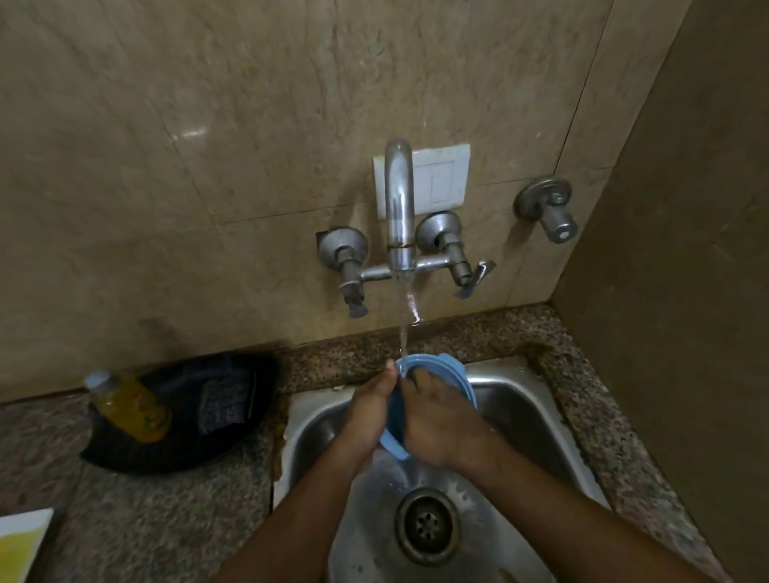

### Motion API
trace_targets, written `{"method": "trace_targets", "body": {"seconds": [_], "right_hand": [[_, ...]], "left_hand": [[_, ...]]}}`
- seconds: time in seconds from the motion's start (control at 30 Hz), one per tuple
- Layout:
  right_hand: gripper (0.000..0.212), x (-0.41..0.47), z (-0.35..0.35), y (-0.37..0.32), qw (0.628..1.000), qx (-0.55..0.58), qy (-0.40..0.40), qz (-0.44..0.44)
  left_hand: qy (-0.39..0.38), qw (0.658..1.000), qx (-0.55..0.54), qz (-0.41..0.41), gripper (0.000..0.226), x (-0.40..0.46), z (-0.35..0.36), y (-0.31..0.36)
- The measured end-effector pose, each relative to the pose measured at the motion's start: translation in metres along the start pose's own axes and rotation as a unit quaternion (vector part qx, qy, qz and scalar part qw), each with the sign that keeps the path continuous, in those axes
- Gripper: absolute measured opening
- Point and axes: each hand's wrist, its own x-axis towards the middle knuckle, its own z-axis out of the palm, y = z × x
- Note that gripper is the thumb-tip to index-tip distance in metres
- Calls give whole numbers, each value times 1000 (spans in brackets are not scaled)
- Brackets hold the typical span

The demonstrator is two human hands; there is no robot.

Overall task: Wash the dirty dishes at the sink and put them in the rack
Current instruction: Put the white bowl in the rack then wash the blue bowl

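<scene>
Blue bowl is held tilted on edge over the back half of the sink, rim up under the running water from the tap. Stream lands right at the bowl's top rim.

Left hand grips the bowl's left rim, thumb up along the edge. Right hand is curled over the near rim w/ fingers reaching inside the bowl, prob. rubbing the inner wall. Both hands touch it, so neither is nearer; left looks like the holder, right the scrubber.

Key relation: bowl's opening faces toward the person and right, water comes from straight above, so turning the bowl about its own centre would bring the rest of the rim under the stream.

No rack in view; can't tell which way it lies. Black tray w/ a yellow bottle sits on the tabletop left of the sink.
</scene>
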Motion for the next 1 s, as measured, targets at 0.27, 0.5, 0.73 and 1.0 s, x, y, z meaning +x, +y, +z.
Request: {"method": "trace_targets", "body": {"seconds": [0.27,0.5,0.73,1.0], "right_hand": [[53,-26,-3,12,988,-41,-75,-130],[81,-15,17,2,989,50,-109,-84],[95,-8,6,3,991,-16,-127,-24],[76,-19,2,11,990,-46,-97,-87]], "left_hand": [[17,1000,-14,-23,45,-6,-12,0],[18,999,-11,-32,40,-6,-5,10],[22,999,9,-29,40,-9,-1,7],[14,999,-15,-42,36,-12,-9,1]]}}
